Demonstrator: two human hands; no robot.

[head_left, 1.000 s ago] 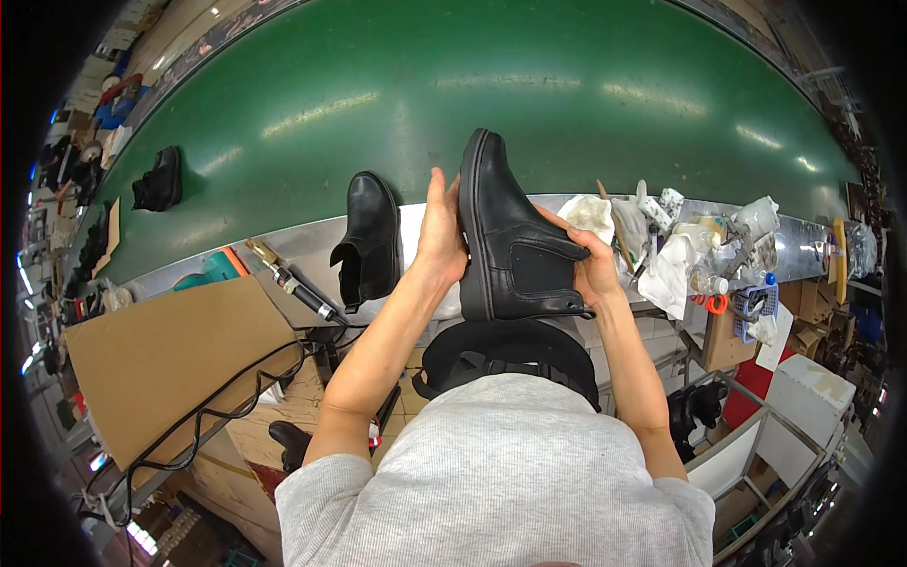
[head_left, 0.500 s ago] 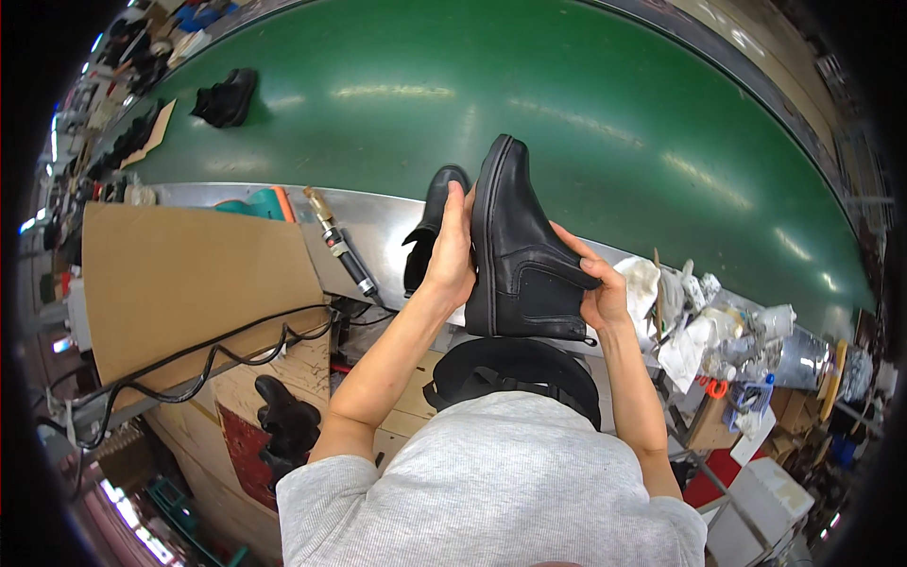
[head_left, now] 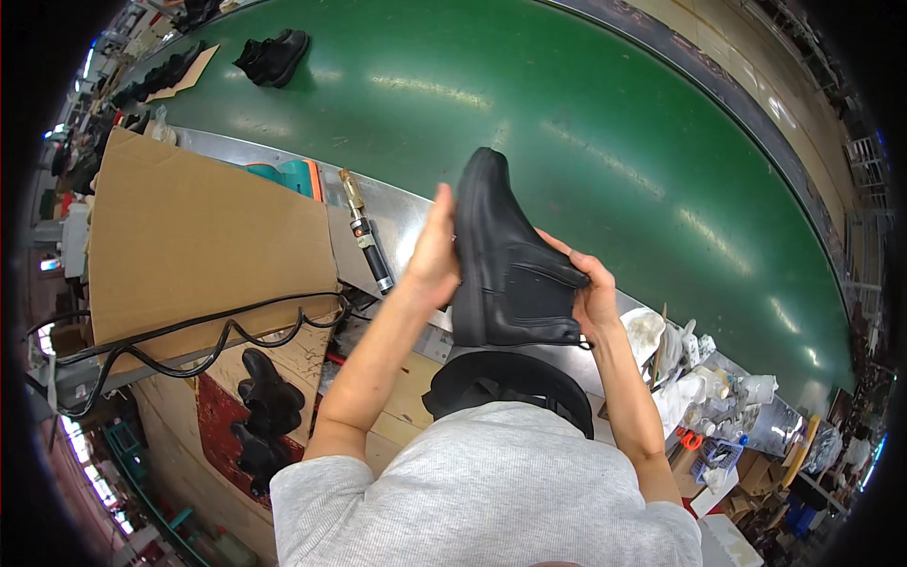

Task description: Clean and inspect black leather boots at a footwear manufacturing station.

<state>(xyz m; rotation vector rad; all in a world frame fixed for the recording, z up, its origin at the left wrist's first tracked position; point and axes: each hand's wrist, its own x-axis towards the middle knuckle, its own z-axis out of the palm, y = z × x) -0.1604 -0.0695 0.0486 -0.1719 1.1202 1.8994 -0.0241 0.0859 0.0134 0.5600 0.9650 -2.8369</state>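
Observation:
A black ankle boot [head_left: 515, 269] with an elastic side panel is held up in front of me, toe pointing away. My right hand [head_left: 595, 293] is closed around its upper at the ankle opening, with the thumb on the near side. My left hand [head_left: 436, 250] is beside the sole with fingers stretched out, its palm side against or very close to the sole edge. Some left fingertips are hidden behind the boot.
Beyond my hands runs a green conveyor belt [head_left: 614, 123], with black shoes [head_left: 274, 59] at the far left. A cardboard sheet [head_left: 208, 241], coiled black cable [head_left: 222, 340] and handheld tool [head_left: 367, 231] lie left. Cluttered supplies [head_left: 704, 397] fill the right; more boots [head_left: 269, 402] sit below left.
The view has shifted, moving the surroundings rightward. The boot has turned slightly and its sole shows less. My left fingers have come away from the sole. A second boot behind is now out of sight.

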